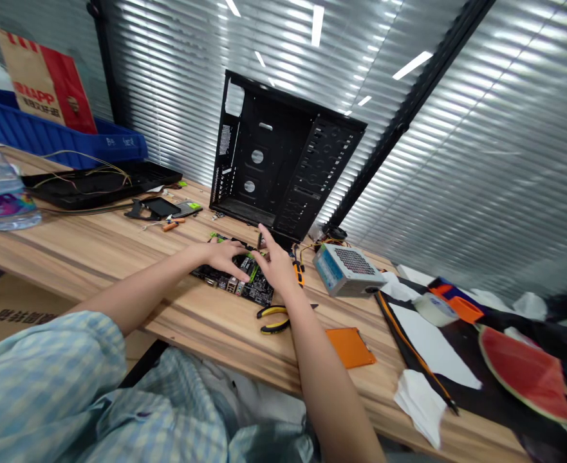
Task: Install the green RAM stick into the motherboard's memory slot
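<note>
On the wooden table in front of me lies a black motherboard (237,285) with green slots. My left hand (226,258) rests over its left part, fingers spread, thumb pointing toward the green slots. My right hand (277,265) is at the board's right side, index finger stretched up and thumb reaching left, apart from each other. A small dark upright piece shows between them; I cannot make out what it is or whether it is held. Pliers (273,319) with yellow-black handles lie beside my right forearm. An orange-black tool (298,273) is partly hidden behind my right wrist.
Behind the board stands an open black computer case (273,154). A power supply (348,270) and a flat orange drive (351,347) lie to the right, with watermelon (524,370) farther off. A water bottle (3,193), black panel (100,183) and blue bin (56,132) are on the left.
</note>
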